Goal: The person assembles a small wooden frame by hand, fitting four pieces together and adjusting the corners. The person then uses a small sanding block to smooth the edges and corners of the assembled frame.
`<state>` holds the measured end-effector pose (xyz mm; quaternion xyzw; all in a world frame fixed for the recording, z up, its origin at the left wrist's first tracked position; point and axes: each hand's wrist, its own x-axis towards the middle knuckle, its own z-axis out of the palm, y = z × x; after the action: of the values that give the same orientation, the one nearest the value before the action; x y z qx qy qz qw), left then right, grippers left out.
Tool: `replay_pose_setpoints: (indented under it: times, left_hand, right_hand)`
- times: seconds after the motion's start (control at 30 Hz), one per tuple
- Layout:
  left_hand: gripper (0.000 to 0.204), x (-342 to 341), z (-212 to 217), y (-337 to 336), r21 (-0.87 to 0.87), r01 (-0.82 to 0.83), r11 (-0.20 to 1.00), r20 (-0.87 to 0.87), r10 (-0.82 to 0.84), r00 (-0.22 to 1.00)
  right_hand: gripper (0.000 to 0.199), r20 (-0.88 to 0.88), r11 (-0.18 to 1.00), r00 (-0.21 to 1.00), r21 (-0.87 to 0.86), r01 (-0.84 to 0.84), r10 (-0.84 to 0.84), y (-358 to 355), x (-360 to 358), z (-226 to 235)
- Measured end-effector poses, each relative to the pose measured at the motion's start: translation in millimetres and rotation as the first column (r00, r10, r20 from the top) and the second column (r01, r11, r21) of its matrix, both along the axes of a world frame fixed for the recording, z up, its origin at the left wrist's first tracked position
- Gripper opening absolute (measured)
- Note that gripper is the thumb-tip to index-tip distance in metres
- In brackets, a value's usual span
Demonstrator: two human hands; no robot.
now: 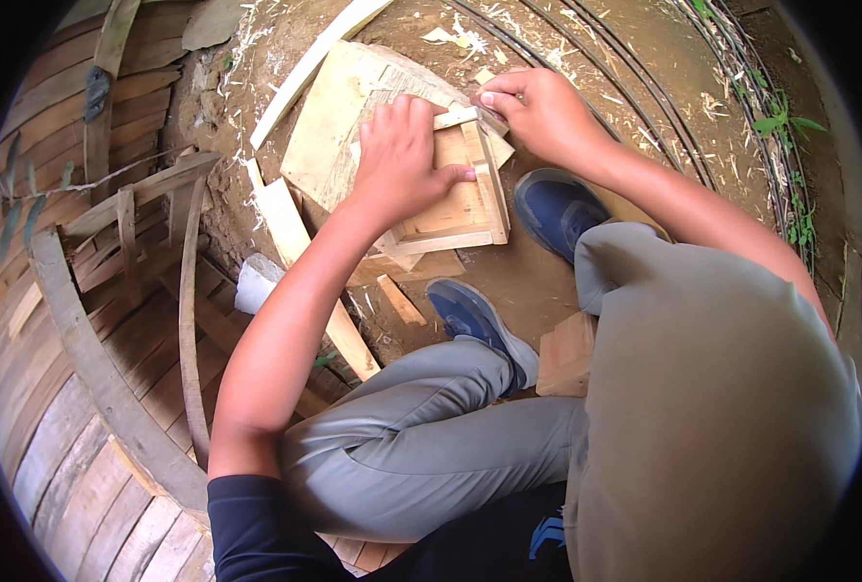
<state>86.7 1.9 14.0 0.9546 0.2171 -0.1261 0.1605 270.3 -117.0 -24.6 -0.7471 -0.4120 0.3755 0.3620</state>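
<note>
A shallow open box of pale wood (494, 199) sits in front of me, tilted on a wide pale board (326, 121) on the ground. My left hand (402, 160) grips the box at its left side, with the fingers over the far edge and the thumb reaching inside. At the box's far right corner is my right hand (542, 112), its thumb and forefinger pinched together. Whatever lies between those fingertips is too small to make out. A narrow wood strip (455, 117) runs along the far rim of the box.
Long pale wood strips (305, 73) lie left of the board. An offcut (400, 299) and a wood block (567, 357) are near my blue shoes (475, 325). Dark cables (635, 87) cross the shaving-strewn dirt at right. A wooden frame (111, 373) against planks stands at left.
</note>
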Motion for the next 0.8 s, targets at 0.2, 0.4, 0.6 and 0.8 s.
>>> replay_pose_setpoints:
  times: [0.2, 0.4, 0.6, 0.8]
  left_hand:
    - [0.074, -1, -4, -2, -0.012, 0.016, 1.000, 0.055, -0.015, 0.998]
    - [0.075, 1, -1, -4, -0.005, 0.001, 1.000, 0.047, -0.001, 0.999]
    - [0.073, 5, 9, -9, -0.033, 0.044, 0.998, -0.025, -0.045, 0.999]
    - [0.072, 3, 7, -9, -0.065, 0.060, 0.996, 0.087, -0.055, 0.995]
  right_hand:
    - [0.021, 0.105, 1.000, 0.994, 0.014, -0.014, 0.013, 5, -4, 2]
    - [0.020, 0.020, 0.998, 1.000, -0.063, -0.012, 0.013, 10, -1, -2]
    - [0.021, 0.021, 0.993, 0.995, 0.072, 0.093, -0.095, -14, -14, -11]
    - [0.025, -0.294, 0.954, 0.909, -0.042, 0.297, -0.296, 13, 2, -23]
